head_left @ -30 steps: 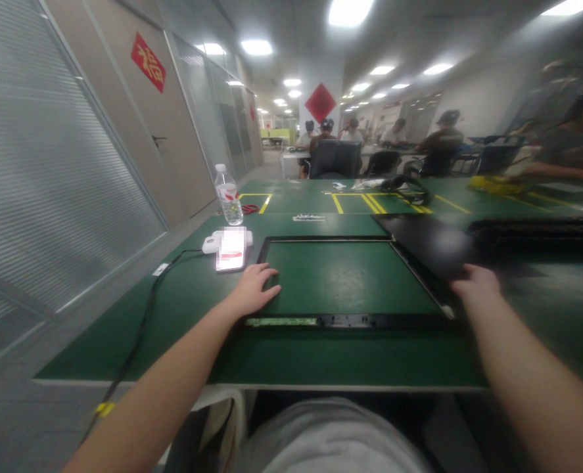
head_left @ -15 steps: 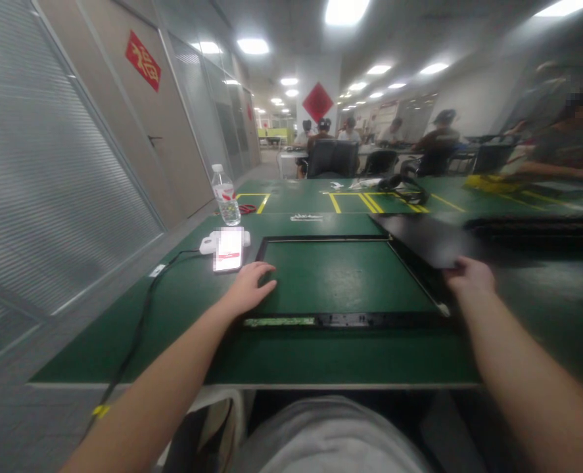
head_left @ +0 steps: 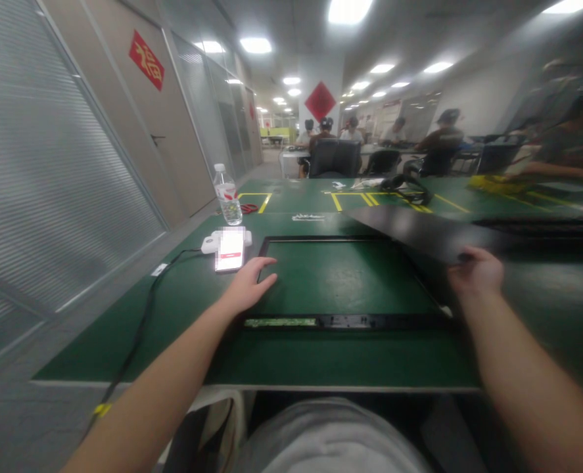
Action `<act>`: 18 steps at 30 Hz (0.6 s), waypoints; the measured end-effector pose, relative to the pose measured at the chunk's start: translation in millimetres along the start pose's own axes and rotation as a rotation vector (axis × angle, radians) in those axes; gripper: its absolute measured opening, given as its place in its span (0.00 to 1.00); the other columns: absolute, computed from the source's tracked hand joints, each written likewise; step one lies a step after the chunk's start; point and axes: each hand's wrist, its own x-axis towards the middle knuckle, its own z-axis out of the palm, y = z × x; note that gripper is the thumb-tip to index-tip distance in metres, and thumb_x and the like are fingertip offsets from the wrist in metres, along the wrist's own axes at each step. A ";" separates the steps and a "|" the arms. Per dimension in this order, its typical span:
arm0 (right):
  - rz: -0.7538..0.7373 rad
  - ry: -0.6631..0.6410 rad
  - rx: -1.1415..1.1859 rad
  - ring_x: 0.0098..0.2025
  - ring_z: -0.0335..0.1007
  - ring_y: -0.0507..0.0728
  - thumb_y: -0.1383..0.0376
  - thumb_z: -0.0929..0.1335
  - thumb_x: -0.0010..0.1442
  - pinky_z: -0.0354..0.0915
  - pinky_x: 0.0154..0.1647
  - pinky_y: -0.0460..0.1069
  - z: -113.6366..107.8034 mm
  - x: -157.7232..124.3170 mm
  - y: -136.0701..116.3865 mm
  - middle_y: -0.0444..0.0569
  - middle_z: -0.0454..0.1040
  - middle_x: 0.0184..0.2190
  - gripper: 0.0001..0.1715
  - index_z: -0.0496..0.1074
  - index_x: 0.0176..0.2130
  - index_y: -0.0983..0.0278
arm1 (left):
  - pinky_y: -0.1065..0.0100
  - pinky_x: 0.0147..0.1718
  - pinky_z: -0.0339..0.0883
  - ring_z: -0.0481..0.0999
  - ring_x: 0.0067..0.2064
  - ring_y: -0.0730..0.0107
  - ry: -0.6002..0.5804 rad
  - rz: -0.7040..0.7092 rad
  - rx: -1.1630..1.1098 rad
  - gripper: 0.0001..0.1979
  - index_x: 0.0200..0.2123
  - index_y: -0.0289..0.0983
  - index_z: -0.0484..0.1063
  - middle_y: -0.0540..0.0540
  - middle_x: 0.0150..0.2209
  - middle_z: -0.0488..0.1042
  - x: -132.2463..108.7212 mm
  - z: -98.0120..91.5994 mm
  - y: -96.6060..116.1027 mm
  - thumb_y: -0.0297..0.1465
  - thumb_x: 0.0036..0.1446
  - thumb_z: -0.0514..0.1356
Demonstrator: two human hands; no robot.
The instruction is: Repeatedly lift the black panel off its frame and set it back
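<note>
A black rectangular frame (head_left: 384, 322) lies flat on the green table (head_left: 335, 361) before me, with a strip of green circuit board (head_left: 279, 322) along its near bar. My left hand (head_left: 246, 286) rests at the frame's left side, fingers spread, holding nothing. My right hand (head_left: 476, 276) pinches the near edge of a thin, dark flat panel (head_left: 414, 230), blurred by motion. That panel is raised at a tilt over the frame's far right corner and hides part of it.
Left of the frame lie a lit phone (head_left: 231, 249), a white power strip (head_left: 209, 243) with a black cable (head_left: 146, 309), and a water bottle (head_left: 228, 197). Red-handled scissors (head_left: 249, 208) and headphones (head_left: 409, 190) lie farther back. Several people sit beyond.
The panel has swung upward and its far left corner now reaches farther left over the frame. My right hand has risen slightly and shifted right; my left hand has stayed in place.
</note>
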 end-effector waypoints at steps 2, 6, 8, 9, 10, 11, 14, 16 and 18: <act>-0.004 -0.049 0.043 0.29 0.71 0.52 0.76 0.63 0.46 0.72 0.30 0.45 3.8 -7.4 -1.3 0.45 0.69 0.25 0.10 0.67 0.29 0.64 | 0.46 0.59 0.65 0.76 0.56 0.47 0.022 -0.068 -0.128 0.21 0.49 0.39 0.76 0.37 0.52 0.78 1.1 1.8 -1.3 0.42 0.54 0.65; 0.022 -0.058 0.024 0.30 0.73 0.56 0.74 0.64 0.46 0.76 0.34 0.52 2.4 -9.7 -2.0 0.47 0.72 0.27 0.11 0.70 0.31 0.65 | 0.49 0.59 0.65 0.76 0.56 0.50 0.095 -0.257 -0.440 0.24 0.51 0.39 0.74 0.37 0.52 0.79 4.1 4.5 -4.8 0.41 0.52 0.68; 0.014 -0.041 0.015 0.30 0.74 0.57 0.73 0.64 0.45 0.76 0.35 0.54 0.1 -7.9 -1.9 0.48 0.74 0.27 0.11 0.71 0.31 0.66 | 0.52 0.60 0.64 0.77 0.56 0.53 0.154 -0.336 -0.558 0.24 0.53 0.38 0.73 0.37 0.53 0.79 5.0 4.2 -4.4 0.40 0.54 0.68; 0.018 -0.040 0.011 0.30 0.74 0.57 0.73 0.64 0.45 0.76 0.35 0.54 -0.5 -7.6 -2.1 0.49 0.75 0.28 0.11 0.72 0.31 0.66 | 0.53 0.60 0.64 0.77 0.55 0.55 0.179 -0.368 -0.615 0.23 0.53 0.38 0.73 0.37 0.53 0.78 5.2 3.7 -3.2 0.39 0.55 0.67; 0.039 -0.048 0.006 0.30 0.75 0.57 0.73 0.64 0.45 0.76 0.35 0.53 -0.5 -7.9 -2.6 0.50 0.75 0.28 0.11 0.73 0.31 0.66 | 0.55 0.60 0.64 0.78 0.54 0.57 0.198 -0.398 -0.674 0.22 0.53 0.38 0.73 0.38 0.53 0.79 5.3 2.9 -1.1 0.38 0.57 0.67; 0.076 -0.060 -0.003 0.30 0.75 0.58 0.73 0.64 0.45 0.76 0.35 0.53 0.0 -8.8 -3.4 0.50 0.76 0.28 0.12 0.74 0.32 0.67 | 0.56 0.59 0.65 0.79 0.52 0.58 0.205 -0.425 -0.737 0.20 0.53 0.38 0.73 0.38 0.52 0.79 5.4 1.8 1.7 0.36 0.58 0.66; 0.201 -0.055 -0.058 0.29 0.76 0.59 0.73 0.64 0.46 0.77 0.36 0.55 3.1 -13.4 -6.4 0.50 0.77 0.26 0.14 0.75 0.34 0.68 | 0.61 0.49 0.73 0.82 0.44 0.62 0.219 -0.499 -0.936 0.16 0.51 0.35 0.73 0.39 0.44 0.81 5.9 -2.9 13.9 0.31 0.60 0.63; 0.239 -0.028 -0.089 0.27 0.76 0.59 0.74 0.64 0.47 0.77 0.36 0.57 3.8 -14.6 -7.3 0.50 0.77 0.25 0.14 0.76 0.34 0.67 | 0.65 0.38 0.75 0.81 0.36 0.64 0.195 -0.545 -1.058 0.13 0.48 0.33 0.75 0.41 0.37 0.81 6.3 -7.4 23.4 0.29 0.60 0.62; 0.256 -0.039 -0.105 0.25 0.75 0.59 0.74 0.65 0.47 0.77 0.35 0.56 2.4 -12.8 -6.5 0.48 0.77 0.24 0.13 0.75 0.33 0.66 | 0.69 0.29 0.73 0.80 0.32 0.65 0.129 -0.574 -1.119 0.12 0.45 0.32 0.77 0.41 0.34 0.81 6.4 -12.5 31.6 0.29 0.58 0.61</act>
